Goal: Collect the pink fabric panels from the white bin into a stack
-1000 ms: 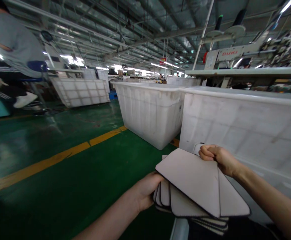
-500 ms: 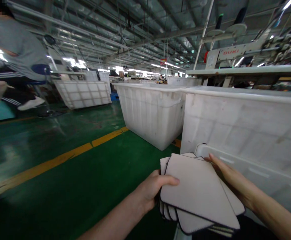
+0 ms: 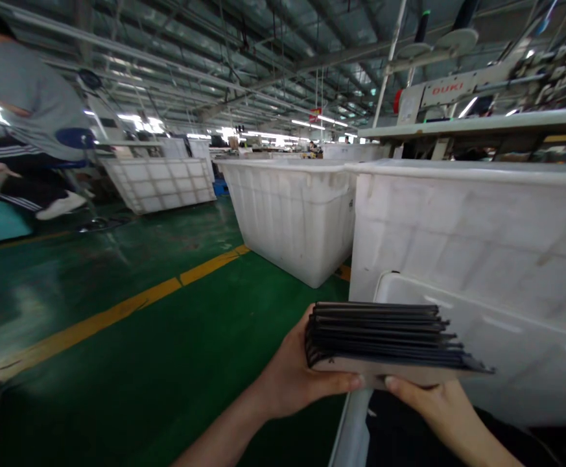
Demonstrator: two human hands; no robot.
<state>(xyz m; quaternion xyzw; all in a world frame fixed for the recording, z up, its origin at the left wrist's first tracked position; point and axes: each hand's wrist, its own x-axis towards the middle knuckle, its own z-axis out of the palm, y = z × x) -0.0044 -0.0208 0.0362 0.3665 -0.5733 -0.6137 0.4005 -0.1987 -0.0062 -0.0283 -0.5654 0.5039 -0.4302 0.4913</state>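
Observation:
I hold a stack of flat pieces [image 3: 384, 337] with dark edges and a pale underside, seen edge-on and level in front of me. My left hand [image 3: 297, 373] grips the stack's left end, thumb under it. My right hand [image 3: 433, 399] supports it from below, fingers against the pale bottom piece. The stack hovers in front of a low white tray [image 3: 506, 337] and a big white plastic bin [image 3: 467, 220].
A second white bin [image 3: 292, 214] stands further back on the green floor with a yellow line [image 3: 117, 308]. A sewing machine [image 3: 462, 91] sits on a table at upper right. Another person [image 3: 24, 110] sits at far left beside a tipped white crate [image 3: 159, 181].
The stack was fanned out with its pale faces toward me; now it is squared up and turned edge-on. My right hand moved from the top edge to underneath.

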